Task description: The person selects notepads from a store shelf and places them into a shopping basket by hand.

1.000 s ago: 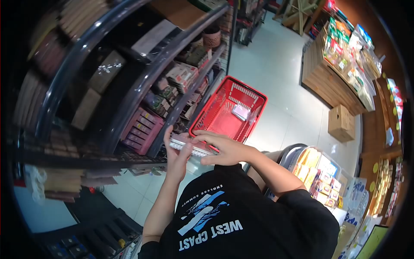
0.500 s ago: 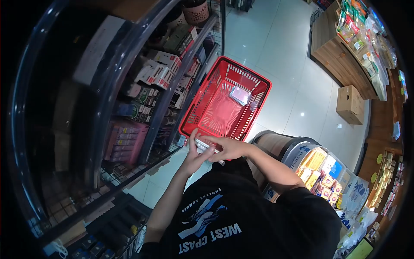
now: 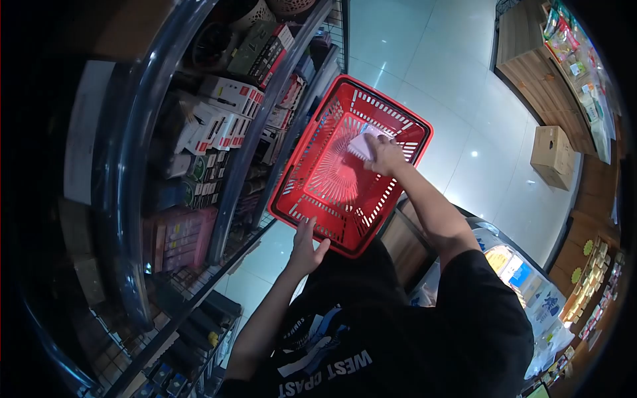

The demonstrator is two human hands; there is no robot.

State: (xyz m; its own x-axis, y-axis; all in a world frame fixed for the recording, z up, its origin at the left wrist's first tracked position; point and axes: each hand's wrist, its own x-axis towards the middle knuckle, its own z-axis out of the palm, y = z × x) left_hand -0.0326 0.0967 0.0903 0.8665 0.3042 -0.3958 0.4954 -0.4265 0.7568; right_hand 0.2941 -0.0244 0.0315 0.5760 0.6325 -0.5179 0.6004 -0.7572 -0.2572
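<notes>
A red plastic shopping basket (image 3: 317, 229) with slotted walls stands in front of me. My right hand (image 3: 387, 156) reaches inside it, fingers bent around the edge of a pale pinkish-white rectangular pack (image 3: 360, 146) near the far right of the basket floor. Part of that pack is hidden under the fingers, and another pale, shiny edge shows just beyond it. At the near left rim is my left hand (image 3: 307, 249), thumb and fingers apart, holding nothing. Whether its fingertips touch the rim I cannot tell.
To the left, shelves hold boxed goods (image 3: 229, 96) and a pink translucent case (image 3: 179, 239). A cardboard box (image 3: 553, 156) sits on the tiled floor beside a wooden display stand (image 3: 541, 73) at right. Packaged goods in a display bin (image 3: 514, 268) stand close to my right elbow.
My hands were together at the near rim around a small whitish item. They have parted: the right has reached into the basket, the left stays near the rim with its fingers apart.
</notes>
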